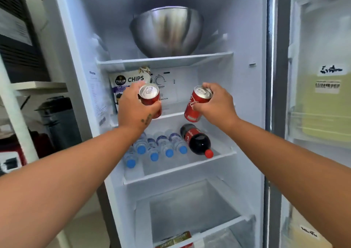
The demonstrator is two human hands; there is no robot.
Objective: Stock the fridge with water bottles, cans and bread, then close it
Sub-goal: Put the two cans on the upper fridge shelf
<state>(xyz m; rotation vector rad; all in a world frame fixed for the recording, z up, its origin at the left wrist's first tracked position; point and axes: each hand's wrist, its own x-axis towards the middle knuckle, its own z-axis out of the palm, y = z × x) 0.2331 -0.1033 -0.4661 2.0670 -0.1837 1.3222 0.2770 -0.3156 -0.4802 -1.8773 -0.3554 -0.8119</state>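
Cans are being held up in front of the open fridge (247, 38), one in each hand. The left can (150, 97) is being gripped by the left hand (133, 110), with the fingers wrapped around its side and its silver top showing. The right can (197, 103) is being gripped by the right hand (216, 105) and is being tipped to the left, its top pointing up and to the right. Both cans are being kept apart from each other, at the level of the middle shelf (171, 115), just in front of it.

On the shelf below, water bottles (161, 147) with blue caps are lying side by side, caps facing out. Right beside them a dark cola bottle (197, 140) with a red cap is lying on its side. A bag of chips (129, 84) is standing at the left of the middle shelf, partly hidden behind the left hand. A big metal bowl (167, 31) is sitting on the top shelf. At the bottom, a clear drawer (190, 209) is seen, and under it a packet (176, 238) is showing, maybe bread, but it is too blurred to tell. The fridge door (319, 95) is standing open at the right.
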